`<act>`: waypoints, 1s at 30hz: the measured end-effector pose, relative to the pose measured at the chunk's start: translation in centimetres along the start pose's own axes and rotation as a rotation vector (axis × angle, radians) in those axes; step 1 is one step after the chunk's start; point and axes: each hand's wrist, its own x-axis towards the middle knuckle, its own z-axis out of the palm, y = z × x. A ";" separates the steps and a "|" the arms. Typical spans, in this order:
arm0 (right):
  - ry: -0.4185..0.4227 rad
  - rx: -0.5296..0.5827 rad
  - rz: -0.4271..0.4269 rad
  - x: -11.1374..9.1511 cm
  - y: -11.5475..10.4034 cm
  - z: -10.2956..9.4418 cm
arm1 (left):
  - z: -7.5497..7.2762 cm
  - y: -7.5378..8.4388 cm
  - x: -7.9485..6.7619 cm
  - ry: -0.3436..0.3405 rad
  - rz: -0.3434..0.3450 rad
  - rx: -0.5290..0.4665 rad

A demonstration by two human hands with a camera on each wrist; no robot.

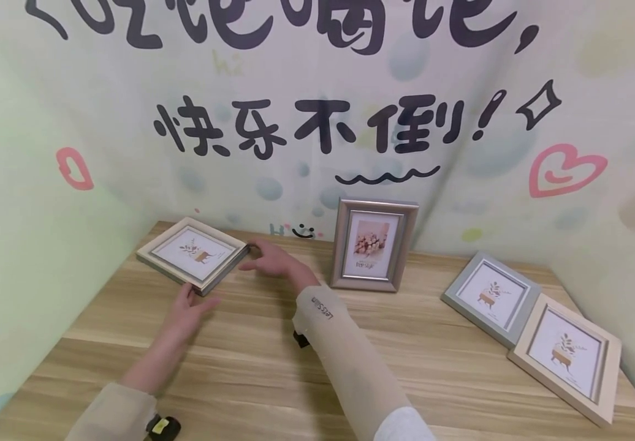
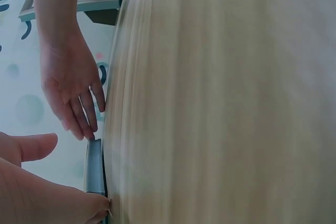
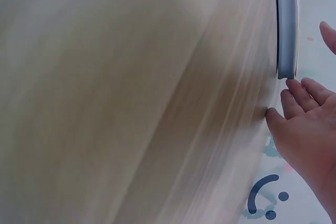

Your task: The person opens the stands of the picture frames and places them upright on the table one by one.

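Note:
A cream picture frame (image 1: 193,252) lies face up at the table's far left, showing a plant-pot print. Its side edge (image 3: 286,27) looks blue-grey in the right wrist view; whether a second frame lies beneath, I cannot tell. At its near corner, my left hand (image 1: 183,315) touches the edge with the fingertips, thumb held away. My right hand (image 1: 273,260) has its fingertips against the right corner, fingers extended. In the left wrist view, the right hand (image 2: 71,85) reaches down to the frame's end, while part of the left hand (image 2: 47,187) lies beside the edge.
A bronze-toned picture frame (image 1: 337,245) stands upright near the back wall. To the right, a grey frame (image 1: 463,300) and another cream frame (image 1: 607,373) lie face up, touching at their edges. A printed cloth (image 1: 273,184) hangs behind the wooden table (image 1: 240,361).

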 end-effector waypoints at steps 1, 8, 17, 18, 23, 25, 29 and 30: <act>0.004 0.019 0.002 0.1 0.0 0.1 | -0.2 -0.1 -0.1 0.002 -0.002 -0.005; 0.036 0.224 0.006 0.2 -0.1 0.7 | -2.2 -0.8 -0.5 0.031 0.003 -0.042; 0.156 0.358 0.013 0.1 -1.0 1.5 | -4.5 -1.5 -0.8 0.154 -0.020 -0.070; 0.170 0.373 0.016 0.1 -1.1 1.6 | -4.7 -1.5 -0.8 0.174 -0.029 -0.067; 0.236 0.387 0.028 0.1 -1.5 2.1 | -5.4 -1.5 -0.8 0.240 -0.062 -0.176; 0.261 0.356 0.040 0.0 -1.8 2.3 | -5.7 -1.5 -0.7 0.251 -0.086 -0.305; 0.275 0.329 0.073 -0.1 -2.3 2.7 | -6.4 -1.7 -0.3 0.275 -0.117 -0.549; 0.275 0.327 0.076 -0.2 -2.3 2.8 | -6.5 -1.9 -0.2 0.275 -0.120 -0.603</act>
